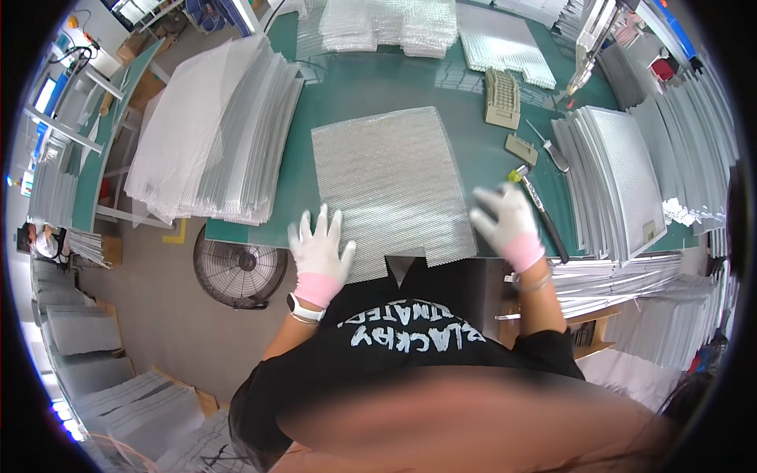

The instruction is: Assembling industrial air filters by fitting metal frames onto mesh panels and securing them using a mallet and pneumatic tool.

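A silver-grey panel with a fine ridged grid [390,181] lies on the green table in front of me, its near edge overhanging and cut with a notch. My left hand [319,246], in a white glove with a pink cuff, rests with spread fingers on the panel's near left corner. Beside the panel's right edge is my right hand [509,221], gloved alike, its fingers apart and a little blurred; nothing shows in it. A hammer [540,206] with a yellow-green head and black handle lies just right of that hand.
Tall stacks of similar panels stand at left [236,134] and right [611,173]. More panels [386,27] lie along the far side. A screwdriver [556,156], a small beige block [520,148] and a longer ribbed beige block [502,98] sit right. A floor fan [240,268] stands below left.
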A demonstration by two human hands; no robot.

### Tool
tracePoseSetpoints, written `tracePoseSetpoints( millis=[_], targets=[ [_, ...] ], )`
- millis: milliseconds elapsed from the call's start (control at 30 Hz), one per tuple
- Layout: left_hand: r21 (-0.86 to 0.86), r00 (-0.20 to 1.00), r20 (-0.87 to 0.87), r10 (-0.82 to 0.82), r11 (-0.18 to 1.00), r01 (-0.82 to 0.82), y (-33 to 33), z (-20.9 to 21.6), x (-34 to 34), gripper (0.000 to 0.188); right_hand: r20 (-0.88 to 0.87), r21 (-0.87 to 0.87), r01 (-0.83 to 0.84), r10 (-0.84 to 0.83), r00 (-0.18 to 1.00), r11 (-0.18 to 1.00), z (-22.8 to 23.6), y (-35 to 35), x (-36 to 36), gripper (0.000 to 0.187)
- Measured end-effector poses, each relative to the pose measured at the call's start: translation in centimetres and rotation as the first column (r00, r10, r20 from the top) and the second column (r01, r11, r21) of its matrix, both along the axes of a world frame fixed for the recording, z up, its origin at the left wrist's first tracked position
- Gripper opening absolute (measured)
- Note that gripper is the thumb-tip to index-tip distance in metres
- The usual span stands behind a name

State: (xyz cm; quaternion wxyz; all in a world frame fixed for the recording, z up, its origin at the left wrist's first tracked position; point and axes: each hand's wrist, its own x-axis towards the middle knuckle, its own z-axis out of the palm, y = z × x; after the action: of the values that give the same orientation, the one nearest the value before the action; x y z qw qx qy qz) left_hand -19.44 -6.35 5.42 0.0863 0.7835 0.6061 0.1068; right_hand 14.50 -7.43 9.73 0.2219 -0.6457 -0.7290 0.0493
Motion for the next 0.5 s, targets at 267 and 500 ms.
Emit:
tracePoseSetpoints(
  millis=[267,500],
  targets=[
    [0.062,0.960,-0.082,-0.269,0.960,0.274,7.8,-0.4,0.2,0.061,0.280,-0.135,0.502,-0.453,0.846,0.854,3.4,26.4,8.1,0.067],
    [0.055,0.963,-0.002,-0.270,0.961,0.270,7.9,0.0,0.7,0.062,0.363,-0.391,0.632,-0.518,0.774,0.669,2.9,35.8,8.9,0.076]
  ],
)
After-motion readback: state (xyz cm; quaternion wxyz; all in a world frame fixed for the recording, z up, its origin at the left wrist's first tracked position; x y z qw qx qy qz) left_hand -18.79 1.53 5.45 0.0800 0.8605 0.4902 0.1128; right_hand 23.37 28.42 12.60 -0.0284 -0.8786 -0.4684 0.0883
